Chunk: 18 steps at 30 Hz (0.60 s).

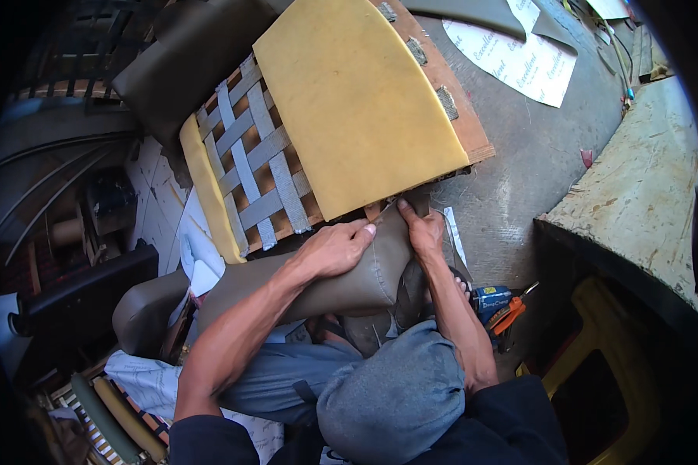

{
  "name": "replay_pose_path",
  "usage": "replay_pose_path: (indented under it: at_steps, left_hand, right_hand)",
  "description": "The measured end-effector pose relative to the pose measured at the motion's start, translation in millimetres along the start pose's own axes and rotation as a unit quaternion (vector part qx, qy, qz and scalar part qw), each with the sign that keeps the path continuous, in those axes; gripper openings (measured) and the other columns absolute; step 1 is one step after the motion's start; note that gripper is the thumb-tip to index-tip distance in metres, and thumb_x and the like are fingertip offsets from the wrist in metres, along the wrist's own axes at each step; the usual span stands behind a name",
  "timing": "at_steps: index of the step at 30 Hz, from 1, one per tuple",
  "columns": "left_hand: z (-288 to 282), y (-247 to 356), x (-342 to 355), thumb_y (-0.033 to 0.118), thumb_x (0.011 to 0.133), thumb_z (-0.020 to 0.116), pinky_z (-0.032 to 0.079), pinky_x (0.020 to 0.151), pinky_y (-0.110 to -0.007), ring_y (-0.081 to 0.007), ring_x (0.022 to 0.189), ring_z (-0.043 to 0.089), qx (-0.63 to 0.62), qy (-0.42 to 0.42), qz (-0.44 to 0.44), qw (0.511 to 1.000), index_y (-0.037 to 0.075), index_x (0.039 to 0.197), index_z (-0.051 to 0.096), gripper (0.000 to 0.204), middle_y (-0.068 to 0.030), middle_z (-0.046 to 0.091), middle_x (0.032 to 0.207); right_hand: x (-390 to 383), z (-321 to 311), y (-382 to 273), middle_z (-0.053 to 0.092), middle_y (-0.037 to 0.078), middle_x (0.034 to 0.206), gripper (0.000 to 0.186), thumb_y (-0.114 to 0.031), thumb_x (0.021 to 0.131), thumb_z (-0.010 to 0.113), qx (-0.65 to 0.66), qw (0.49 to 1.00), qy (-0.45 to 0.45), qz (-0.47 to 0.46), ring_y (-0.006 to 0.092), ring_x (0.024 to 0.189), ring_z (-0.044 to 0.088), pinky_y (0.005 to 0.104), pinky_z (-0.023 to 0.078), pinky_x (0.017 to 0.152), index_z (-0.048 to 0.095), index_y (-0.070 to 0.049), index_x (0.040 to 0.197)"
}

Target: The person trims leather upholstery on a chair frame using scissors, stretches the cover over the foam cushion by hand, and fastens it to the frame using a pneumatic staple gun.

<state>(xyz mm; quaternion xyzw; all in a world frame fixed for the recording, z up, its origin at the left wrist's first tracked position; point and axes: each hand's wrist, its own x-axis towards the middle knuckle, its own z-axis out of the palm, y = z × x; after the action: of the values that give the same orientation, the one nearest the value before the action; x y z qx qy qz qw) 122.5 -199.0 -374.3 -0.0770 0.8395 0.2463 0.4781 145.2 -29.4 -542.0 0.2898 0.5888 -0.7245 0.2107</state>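
Observation:
A grey-brown vinyl cover (357, 283) with a stitched seam stretches over a padded part below the tilted seat frame. My left hand (337, 246) pinches its upper edge, fingers curled and thumb toward the seam. To the right of the seam, my right hand (422, 231) grips the same cover, thumb on top and the other fingers partly hidden behind the material. Just above both hands lies the lower edge of a yellow foam pad (364, 108). Beside the foam, woven grey webbing straps (256, 155) cross the wooden frame (465, 116).
A blue power tool (488, 298) and orange-handled pliers (509, 315) lie right of my right forearm. Printed white backing sheet (520, 66) rests on the grey floor. A worn pale bench surface (636, 186) juts in at right. Brown padded pieces (186, 66) stand at left.

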Motion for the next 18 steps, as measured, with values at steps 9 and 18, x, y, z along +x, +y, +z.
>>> replay_pose_path:
  at_steps: [9,18]
  left_hand:
    - [-8,-47,21,0.046,0.113,0.032,0.038,0.117,-0.037,-0.0290,0.141,0.052,-0.038,-0.101,0.028,0.994,0.006,0.159,0.041,0.062,-0.0186,0.055,0.153]
    - [2,-50,51,0.047,0.113,0.032,0.043,0.111,-0.041,-0.0319,0.128,0.061,-0.107,-0.098,-0.040,0.989,-0.002,0.144,0.057,0.063,-0.0235,0.062,0.142]
  right_hand:
    - [-12,-9,-45,0.077,0.009,0.102,0.038,-0.028,0.085,0.087,-0.073,0.976,-0.202,0.024,0.0178,0.091,0.069,0.0340,0.054,0.084,0.076,0.000,0.109]
    - [-20,1,-9,0.074,0.006,0.090,0.023,-0.020,0.089,0.084,-0.043,0.993,-0.035,-0.107,0.0143,0.082,0.066,0.0295,0.052,0.077,0.078,0.000,0.098]
